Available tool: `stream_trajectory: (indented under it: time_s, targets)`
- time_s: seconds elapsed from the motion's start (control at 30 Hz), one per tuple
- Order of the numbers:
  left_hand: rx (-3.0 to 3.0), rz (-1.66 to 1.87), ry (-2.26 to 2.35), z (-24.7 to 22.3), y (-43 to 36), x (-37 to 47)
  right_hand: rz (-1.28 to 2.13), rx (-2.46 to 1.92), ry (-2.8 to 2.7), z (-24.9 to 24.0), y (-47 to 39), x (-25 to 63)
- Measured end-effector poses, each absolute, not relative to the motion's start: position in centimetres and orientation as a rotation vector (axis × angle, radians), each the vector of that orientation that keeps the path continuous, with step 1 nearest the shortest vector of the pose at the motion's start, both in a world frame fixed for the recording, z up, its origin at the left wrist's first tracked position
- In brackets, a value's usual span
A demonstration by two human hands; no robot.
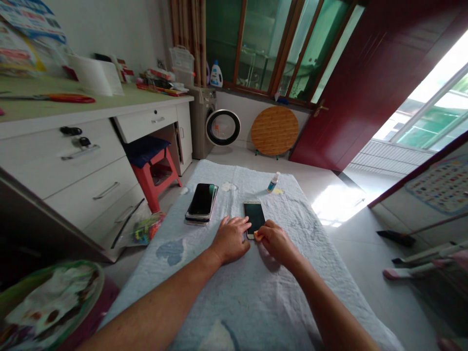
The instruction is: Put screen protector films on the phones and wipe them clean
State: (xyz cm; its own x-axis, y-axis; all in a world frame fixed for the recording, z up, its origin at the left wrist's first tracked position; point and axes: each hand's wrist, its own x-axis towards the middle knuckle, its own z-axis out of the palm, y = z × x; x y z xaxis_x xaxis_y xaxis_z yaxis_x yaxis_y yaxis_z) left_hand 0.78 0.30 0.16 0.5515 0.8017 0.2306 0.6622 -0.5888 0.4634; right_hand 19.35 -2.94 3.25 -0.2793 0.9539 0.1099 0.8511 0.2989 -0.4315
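Observation:
A smartphone (255, 214) with a dark screen and pale frame lies face up on the light blue cloth (226, 307). My left hand (231, 238) rests at its left side, palm down with fingers stretched out and fingertips touching the phone's edge. At the phone's lower right corner, my right hand (272, 239) pinches a small orange cloth (258, 236) against it. Most of that cloth is hidden by the fingers. Left of the hands sits a stack of several phones (202, 200), the top one with a black screen. A small spray bottle (273, 182) stands upright beyond the phone.
To the left are a white desk (87, 146) with drawers, a red stool (155, 170) and a waste bin (104, 287) full of used paper. A washing machine (201, 122) with its round door swung out stands behind, beside a round wooden board (275, 130). The dark red door (340, 87) is at the right.

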Motion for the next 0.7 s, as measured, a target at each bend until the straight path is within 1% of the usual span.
stream_trajectory:
  time_s: [0.13,0.33,0.47,0.7]
  targets:
    - [2.469,0.628,1.201,-0.2,0.4,0.9,0.335,-1.649,-2.175,3.7,-2.9,20.4]
    - [2.482,0.642,1.177,-0.4,0.8,1.1,0.372,-1.554,-2.240,2.5,-2.1,19.7]
    - [2.478,0.648,1.154,-0.4,0.9,1.1,0.308,-1.562,-2.221,1.7,-0.1,20.0]
    - [2.479,0.680,1.140,-0.4,0.9,1.2,0.156,-1.721,-2.173,1.6,5.1,20.8]
